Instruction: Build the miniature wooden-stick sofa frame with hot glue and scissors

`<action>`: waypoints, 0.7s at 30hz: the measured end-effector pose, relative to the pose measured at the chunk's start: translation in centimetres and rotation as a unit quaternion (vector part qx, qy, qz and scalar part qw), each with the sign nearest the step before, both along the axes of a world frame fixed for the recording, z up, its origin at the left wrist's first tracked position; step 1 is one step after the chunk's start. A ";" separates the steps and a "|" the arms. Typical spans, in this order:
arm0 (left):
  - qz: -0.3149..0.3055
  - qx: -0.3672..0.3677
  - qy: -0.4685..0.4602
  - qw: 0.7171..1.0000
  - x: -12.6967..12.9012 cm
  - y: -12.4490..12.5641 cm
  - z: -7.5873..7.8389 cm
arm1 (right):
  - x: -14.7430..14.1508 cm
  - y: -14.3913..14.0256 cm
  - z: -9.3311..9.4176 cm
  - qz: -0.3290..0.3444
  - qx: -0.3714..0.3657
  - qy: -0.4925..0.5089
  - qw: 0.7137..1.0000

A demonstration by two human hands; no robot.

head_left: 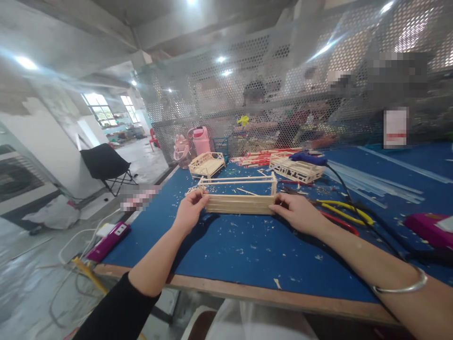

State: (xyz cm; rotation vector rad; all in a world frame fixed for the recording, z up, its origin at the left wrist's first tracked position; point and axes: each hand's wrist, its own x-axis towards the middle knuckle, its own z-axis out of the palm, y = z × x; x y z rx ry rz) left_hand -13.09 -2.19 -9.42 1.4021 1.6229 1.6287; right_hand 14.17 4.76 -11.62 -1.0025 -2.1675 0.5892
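A small model bench of pale wooden sticks (pixel 240 205) is held over the blue table, its slatted panel facing me and a thin rail frame rising behind. My left hand (pixel 193 208) pinches its left end between thumb and fingers. At the opposite end, my right hand (pixel 292 210) grips the right edge the same way. Beyond it stand two similar stick models, one like a small bed (pixel 208 165) at the left and one lying (pixel 297 167) at the right. A blue glue gun (pixel 308 158) rests on the right model.
Yellow-handled pliers (pixel 348 211), a black cable and clear glue sticks (pixel 375 182) lie at the right. Red and pale sticks (pixel 260 157) are piled behind. A purple power strip (pixel 109 242) sits at the left edge. Behind a perforated screen (pixel 219 94) is a person.
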 end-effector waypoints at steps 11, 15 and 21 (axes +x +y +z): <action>0.004 -0.026 0.000 1.000 -0.4 -0.3 -0.2 | 0.0 0.0 0.0 -0.006 0.001 0.002 1.000; -0.019 -0.053 -0.006 0.998 -0.3 -0.7 -0.4 | 0.0 -0.1 0.1 -0.007 0.001 0.006 1.000; -0.014 -0.030 -0.040 0.999 0.1 -0.7 -0.5 | 0.0 -0.6 0.9 -0.014 -0.003 -0.005 1.000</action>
